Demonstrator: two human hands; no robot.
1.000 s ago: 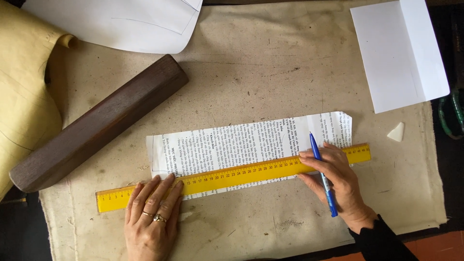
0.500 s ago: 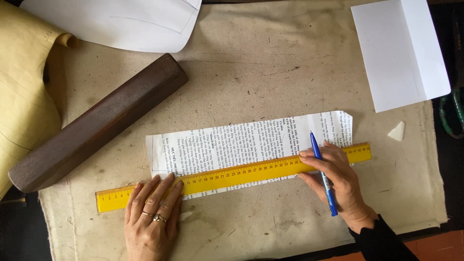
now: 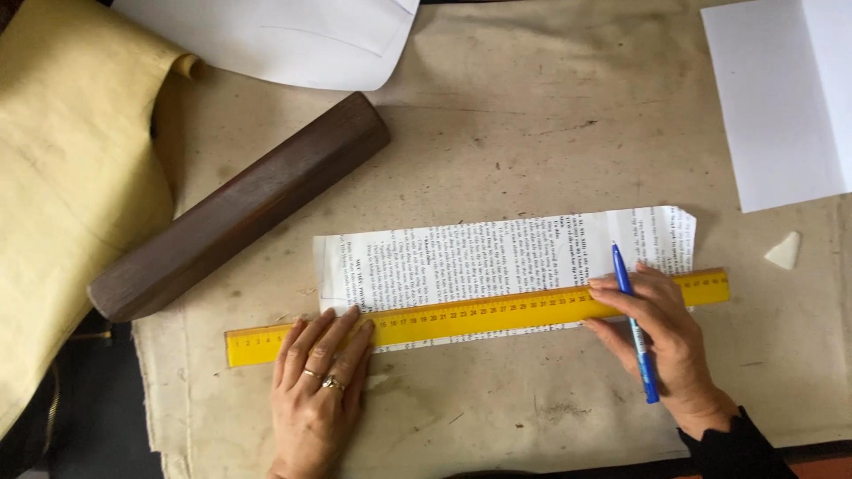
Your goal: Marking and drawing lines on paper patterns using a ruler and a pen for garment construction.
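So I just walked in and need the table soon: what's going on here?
A person's left hand presses flat on a long yellow ruler laid across a printed paper strip. Their right hand holds a blue pen, tip on the paper at the ruler's upper edge. A dark wooden block lies nearby.

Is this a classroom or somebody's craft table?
Probably a craft table. A cloth-covered worktop holds a yellow ruler on a printed paper strip, a blue pen, and a dark wooden block.

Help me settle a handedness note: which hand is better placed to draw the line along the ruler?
Right hand: it grips the blue pen, tip at the yellow ruler edge. Left hand lies flat, pinning the ruler.
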